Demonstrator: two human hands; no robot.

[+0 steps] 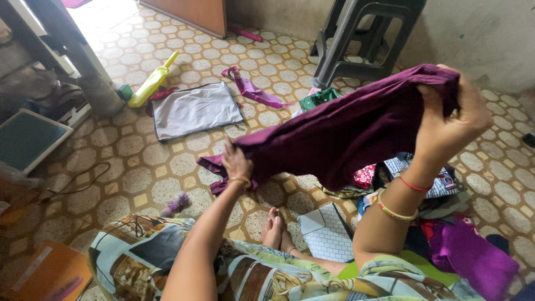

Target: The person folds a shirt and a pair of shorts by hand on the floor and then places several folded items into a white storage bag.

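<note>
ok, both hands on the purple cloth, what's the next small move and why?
Probably draw the left hand further from the right hand to pull the purple cloth taut. It sags and bunches between the two grips, held up above the tiled floor, so its shape is hard to read.

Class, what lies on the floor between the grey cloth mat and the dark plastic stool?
In the head view, a purple fabric strip lies between grey mat and stool.
</note>
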